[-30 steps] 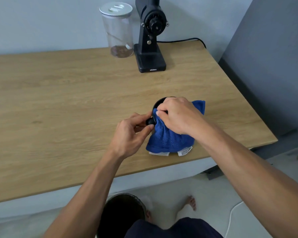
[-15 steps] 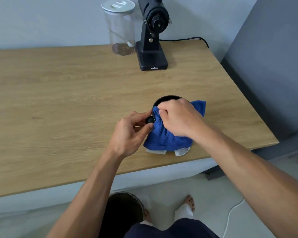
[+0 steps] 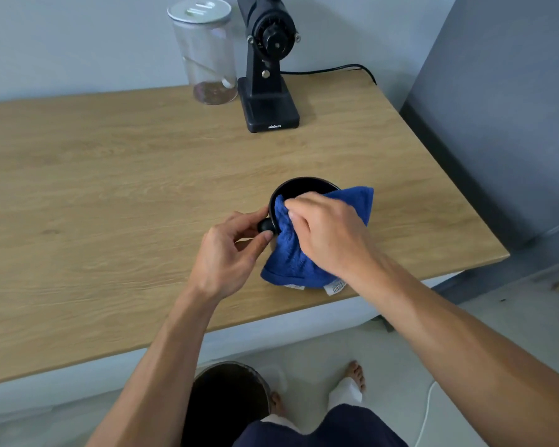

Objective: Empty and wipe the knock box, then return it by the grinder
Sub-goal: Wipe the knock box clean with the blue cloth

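Observation:
The round black knock box [image 3: 304,186] stands upright on the wooden table [image 3: 110,195], near its front right part. A blue cloth [image 3: 291,256] drapes over its near rim and down onto the table. My right hand [image 3: 328,235] presses the cloth into the box's opening. My left hand [image 3: 229,250] pinches the black end of the knock bar [image 3: 266,225] on the box's left side. The black grinder [image 3: 268,69] stands at the back of the table, well apart from the box.
A clear jar with a grey lid [image 3: 205,51] stands left of the grinder. The grinder's cable [image 3: 329,71] runs off the back right corner. A dark bin [image 3: 229,401] sits on the floor below the table's front edge, by my feet. A grey cabinet [image 3: 504,117] flanks the right side.
My right hand has slid the cloth slightly rightward and deeper inside the rim, showing more of the box's left edge. My left hand keeps its hold on the bar end.

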